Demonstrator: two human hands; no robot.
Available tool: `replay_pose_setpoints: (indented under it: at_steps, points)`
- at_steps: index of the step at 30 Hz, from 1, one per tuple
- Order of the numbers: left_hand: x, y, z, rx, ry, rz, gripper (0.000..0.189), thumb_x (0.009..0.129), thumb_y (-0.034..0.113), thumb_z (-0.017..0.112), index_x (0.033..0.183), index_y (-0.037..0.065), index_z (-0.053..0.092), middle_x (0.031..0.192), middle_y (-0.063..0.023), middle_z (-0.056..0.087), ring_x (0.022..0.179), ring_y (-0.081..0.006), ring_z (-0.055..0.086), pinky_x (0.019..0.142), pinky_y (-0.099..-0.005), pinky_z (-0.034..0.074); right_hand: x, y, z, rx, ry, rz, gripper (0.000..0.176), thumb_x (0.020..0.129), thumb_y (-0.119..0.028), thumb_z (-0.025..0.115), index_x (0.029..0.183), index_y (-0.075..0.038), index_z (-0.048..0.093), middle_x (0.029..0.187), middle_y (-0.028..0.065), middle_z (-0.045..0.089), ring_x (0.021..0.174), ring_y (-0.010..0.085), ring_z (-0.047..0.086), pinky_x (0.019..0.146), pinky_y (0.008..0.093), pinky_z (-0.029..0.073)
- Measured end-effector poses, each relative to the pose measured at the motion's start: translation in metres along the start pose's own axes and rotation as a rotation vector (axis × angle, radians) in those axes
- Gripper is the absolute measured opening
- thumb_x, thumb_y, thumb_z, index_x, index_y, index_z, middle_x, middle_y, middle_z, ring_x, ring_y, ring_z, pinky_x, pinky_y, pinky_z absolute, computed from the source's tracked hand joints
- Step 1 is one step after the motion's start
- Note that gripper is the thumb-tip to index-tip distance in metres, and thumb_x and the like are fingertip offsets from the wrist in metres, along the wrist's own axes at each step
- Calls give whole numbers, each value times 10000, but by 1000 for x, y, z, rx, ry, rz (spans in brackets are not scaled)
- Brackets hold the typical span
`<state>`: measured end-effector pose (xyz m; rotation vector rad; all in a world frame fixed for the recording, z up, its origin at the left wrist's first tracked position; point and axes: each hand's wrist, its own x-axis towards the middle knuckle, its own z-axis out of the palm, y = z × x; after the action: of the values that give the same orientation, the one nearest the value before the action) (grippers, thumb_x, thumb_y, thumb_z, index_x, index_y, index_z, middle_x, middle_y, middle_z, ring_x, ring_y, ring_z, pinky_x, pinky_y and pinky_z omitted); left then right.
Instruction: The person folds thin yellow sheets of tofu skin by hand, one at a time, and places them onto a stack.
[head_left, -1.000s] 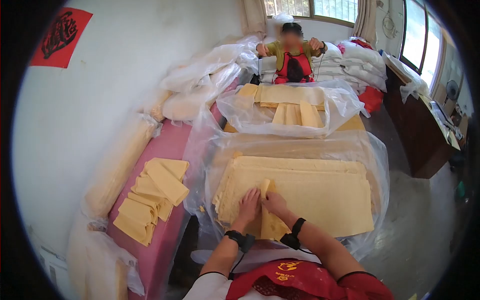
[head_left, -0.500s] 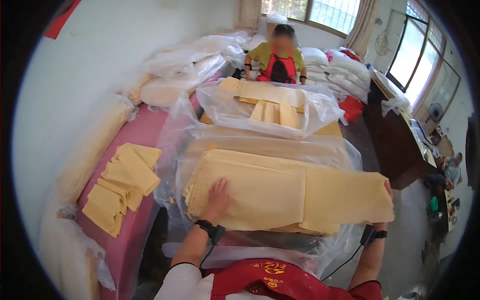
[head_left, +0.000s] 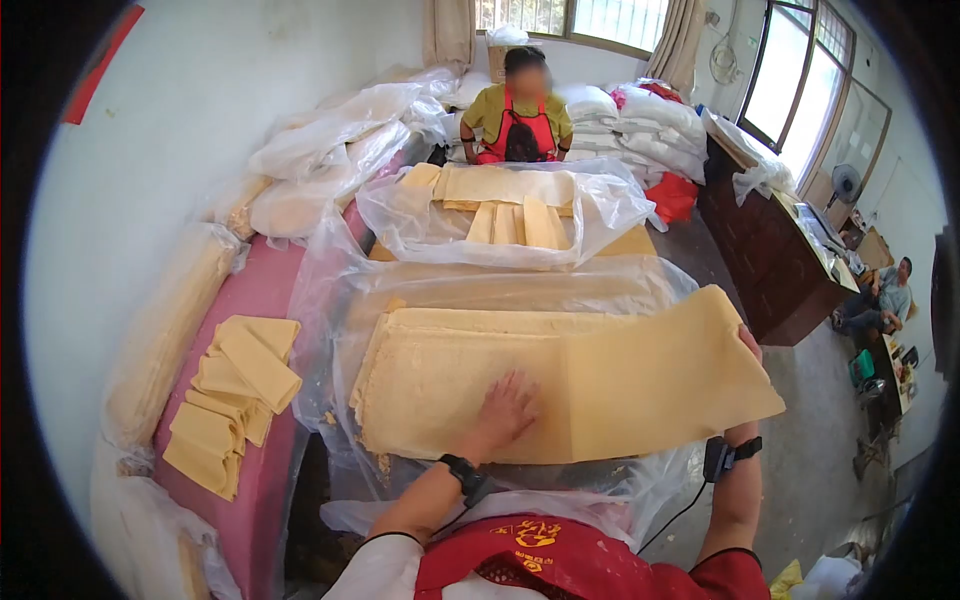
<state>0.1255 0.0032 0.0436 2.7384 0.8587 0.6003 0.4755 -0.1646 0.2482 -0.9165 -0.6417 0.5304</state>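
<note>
A wide, pale yellow sheet (head_left: 660,385), which looks like bean curd skin, lies partly over a stack of similar sheets (head_left: 440,345) on clear plastic. Its right part is lifted and curves upward past the stack's right side. My left hand (head_left: 508,410) rests flat on the sheet near the middle, fingers spread. At the far right edge, my right hand (head_left: 750,345) grips the sheet; most of its fingers are hidden behind it.
Folded yellow pieces (head_left: 240,375) lie on a pink surface (head_left: 265,290) at left. Across the table, a person (head_left: 520,115) in a red apron stands behind a plastic-lined pile (head_left: 505,187). A dark wooden desk (head_left: 765,265) stands at right; another person (head_left: 888,295) sits beyond.
My left hand has slid right across the sheet to its middle. My right hand has raised the sheet's right end, which now curves upward. The view has shifted slightly.
</note>
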Motion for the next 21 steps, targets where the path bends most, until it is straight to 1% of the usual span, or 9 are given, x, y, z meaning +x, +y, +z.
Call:
replay_pose_setpoints:
  at_steps: [2,3,5,6,8,12,16,19,21]
  points:
    - [-2,9,18,141,-48,-37,641,885,481,532,1417,150,398,1461,-190,319,1383,-366,239,1112,-548,175,16,-9,-18,35,-92,79,392,953,-204,559,1314,-60,502,1155,86,616,1004,168,615,866,288,516]
    - [-2,10,24,127,-44,-46,641,885,481,532,1417,150,398,1461,-190,319,1383,-366,239,1112,-548,175,20,-18,-28,21,-100,85,392,953,-204,559,1314,-60,502,1155,86,616,1004,168,615,866,288,516]
    - [-1,7,30,123,26,-90,646,870,511,539,1417,193,407,1475,-159,308,1385,-339,240,1115,-546,164,26,-47,-42,-206,4,-113,337,956,-217,541,1242,-39,560,1111,83,626,976,184,617,852,298,514]
    - [-1,5,28,118,27,-100,646,870,511,539,1417,193,407,1475,-159,308,1385,-339,240,1115,-546,164,35,-63,-61,-281,37,-174,345,958,-223,535,1249,-37,553,1123,85,620,986,186,613,861,299,509]
    - [2,1,17,163,-135,-100,664,894,558,461,1450,211,358,1535,-140,227,1423,-302,185,1132,-545,121,60,-107,-110,-414,99,-299,362,962,-235,523,1261,-32,539,1146,88,608,1008,188,603,879,301,498]
    - [6,6,4,122,-195,-108,675,886,548,478,1459,216,345,1542,-140,214,1424,-302,183,1135,-543,121,106,-194,-226,-689,241,-495,395,970,-259,498,1287,-23,511,1192,94,583,1051,194,583,916,305,477]
    - [0,-1,18,156,-61,-45,667,866,527,522,1439,218,377,1520,-138,255,1413,-300,204,1128,-554,133,152,-267,-318,-959,320,-628,430,978,-284,474,1312,-14,483,1238,99,558,1093,200,564,953,309,455]
    - [0,-2,22,170,-37,-30,667,852,526,541,1427,220,397,1506,-137,278,1410,-300,211,1121,-570,136,180,-317,-340,-1123,284,-712,456,984,-302,456,1331,-7,462,1273,104,539,1126,204,549,980,312,439]
    - [2,-2,22,191,-40,-48,668,845,526,551,1421,220,406,1500,-137,288,1407,-299,216,1118,-577,137,200,-365,-309,-1204,125,-679,509,978,-333,421,1348,17,432,1280,117,535,1156,217,538,977,316,444]
